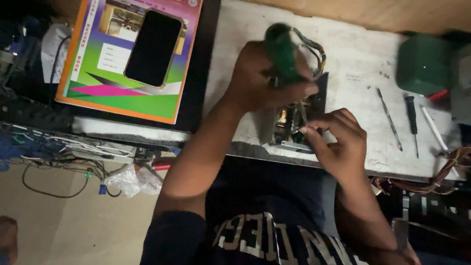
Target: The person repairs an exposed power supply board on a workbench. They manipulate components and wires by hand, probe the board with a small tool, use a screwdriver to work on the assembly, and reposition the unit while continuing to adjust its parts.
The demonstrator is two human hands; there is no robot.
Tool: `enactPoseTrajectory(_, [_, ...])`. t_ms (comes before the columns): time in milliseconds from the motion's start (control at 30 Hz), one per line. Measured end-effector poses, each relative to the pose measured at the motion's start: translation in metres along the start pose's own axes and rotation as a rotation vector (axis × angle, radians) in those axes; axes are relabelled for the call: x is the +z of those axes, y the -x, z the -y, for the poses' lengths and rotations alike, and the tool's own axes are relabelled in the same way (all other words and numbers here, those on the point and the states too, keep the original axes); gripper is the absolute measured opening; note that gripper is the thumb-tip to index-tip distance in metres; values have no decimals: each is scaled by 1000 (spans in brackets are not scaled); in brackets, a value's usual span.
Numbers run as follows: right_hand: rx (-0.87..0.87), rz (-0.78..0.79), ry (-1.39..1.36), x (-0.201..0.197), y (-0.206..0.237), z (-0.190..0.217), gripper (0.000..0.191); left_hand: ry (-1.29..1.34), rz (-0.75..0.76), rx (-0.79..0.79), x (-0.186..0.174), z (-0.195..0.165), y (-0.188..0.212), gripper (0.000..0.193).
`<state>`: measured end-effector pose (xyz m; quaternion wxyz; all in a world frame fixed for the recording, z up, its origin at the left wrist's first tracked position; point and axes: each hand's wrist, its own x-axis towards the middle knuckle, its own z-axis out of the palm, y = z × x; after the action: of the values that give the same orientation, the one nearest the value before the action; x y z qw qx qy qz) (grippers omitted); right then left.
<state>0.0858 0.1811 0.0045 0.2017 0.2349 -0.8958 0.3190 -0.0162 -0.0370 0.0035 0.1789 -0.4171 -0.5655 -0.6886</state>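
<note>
1. Head view: left hand [260,78] is closed around the green-handled screwdriver [283,51], shaft pointing down into the open metal electronics box [297,120].
2. Right hand [338,142] pinches the shaft low down, fingertips pressed together.
3. The box sits at the near edge of the white bench [353,64].
4. Open bench surface lies to the right, up to two loose slim screwdrivers [400,120].
5. Left of the box, a black phone [153,48] rests on a colourful record book [117,93].
</note>
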Motion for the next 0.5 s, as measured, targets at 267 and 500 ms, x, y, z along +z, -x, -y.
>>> enactPoseTrajectory(267, [-77, 127, 17, -15, 9, -6, 17, -95, 42, -26, 8, -33, 24, 23])
enactPoseTrajectory(500, [-189, 79, 42, -16, 14, -8, 14, 11, 18, -218, 29, -63, 32, 25])
